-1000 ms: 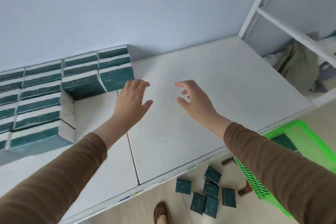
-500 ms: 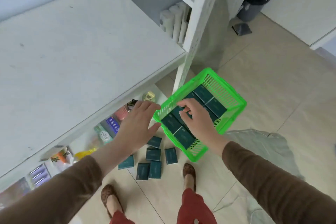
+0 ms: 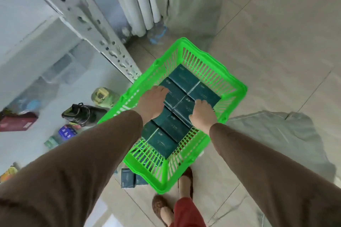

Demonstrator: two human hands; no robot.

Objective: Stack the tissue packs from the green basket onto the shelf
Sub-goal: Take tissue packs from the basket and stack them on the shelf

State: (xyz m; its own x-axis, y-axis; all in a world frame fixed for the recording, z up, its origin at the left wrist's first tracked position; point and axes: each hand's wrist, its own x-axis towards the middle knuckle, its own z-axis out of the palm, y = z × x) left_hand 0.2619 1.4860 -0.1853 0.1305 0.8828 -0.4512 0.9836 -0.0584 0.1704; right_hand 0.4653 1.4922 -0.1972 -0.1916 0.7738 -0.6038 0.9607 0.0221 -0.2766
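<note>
Pale tiled floor (image 3: 267,61) beside a white metal shelf post (image 3: 88,22). Green basket (image 3: 238,86) of dark teal tissue packs (image 3: 184,77). Left hand (image 3: 153,103) flat on one pack; right hand (image 3: 203,114) curled over another.

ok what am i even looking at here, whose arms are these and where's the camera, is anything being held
There is no machine here: these are a person's own two arms in brown sleeves. The single camera sits on their head and looks down, which is why you also see their shoes and the tiled floor.

Below them is a green basket on the floor, filled with dark teal tissue packs lying flat. Both hands are down inside it: the left hand rests on one pack, and the right hand is on a neighbouring one. Neither pack is lifted yet, and whether the fingers are closed round them is hard to tell.

A few more packs lie on the floor beside the basket. The white metal post belongs to the shelf.
</note>
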